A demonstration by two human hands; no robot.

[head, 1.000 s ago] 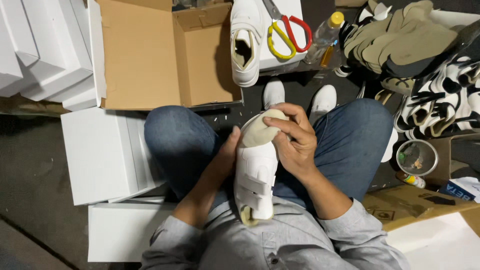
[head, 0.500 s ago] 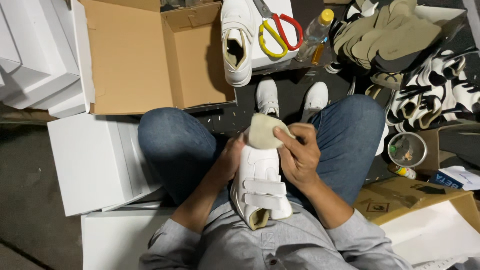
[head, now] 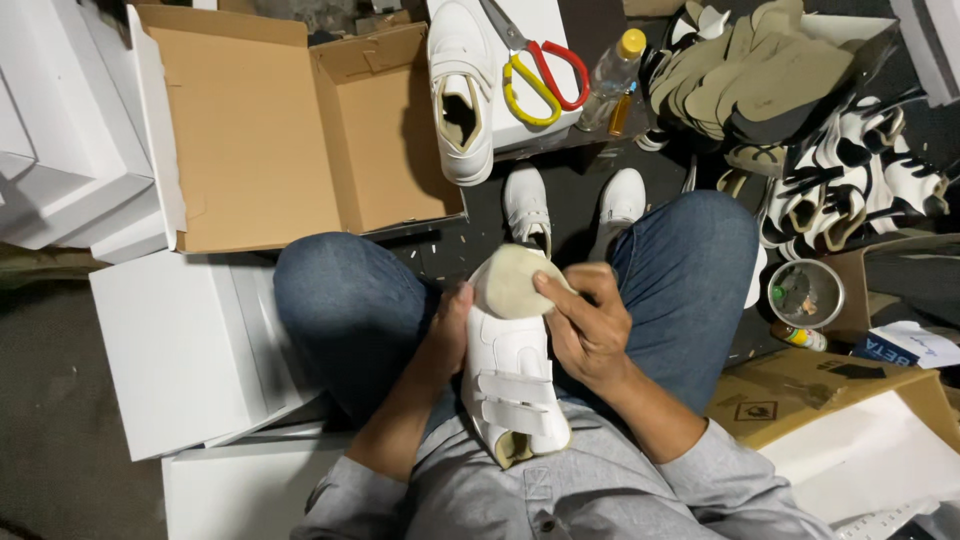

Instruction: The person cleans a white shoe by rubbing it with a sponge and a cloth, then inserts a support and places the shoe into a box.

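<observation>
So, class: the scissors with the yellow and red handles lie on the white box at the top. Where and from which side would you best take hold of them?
Probably by the handle loops of the scissors, from the right. The loops lie flat on the white box toward the person, and the blades point to the far left.

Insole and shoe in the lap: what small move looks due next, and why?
Probably slide the insole down toward the shoe opening. The right hand pinches the insole over the toe end, outside the shoe, while the left hand steadies the shoe's side. The opening sits at the heel end, near the person's body, and both straps look fastened, so the insole seems far from going in.
</observation>
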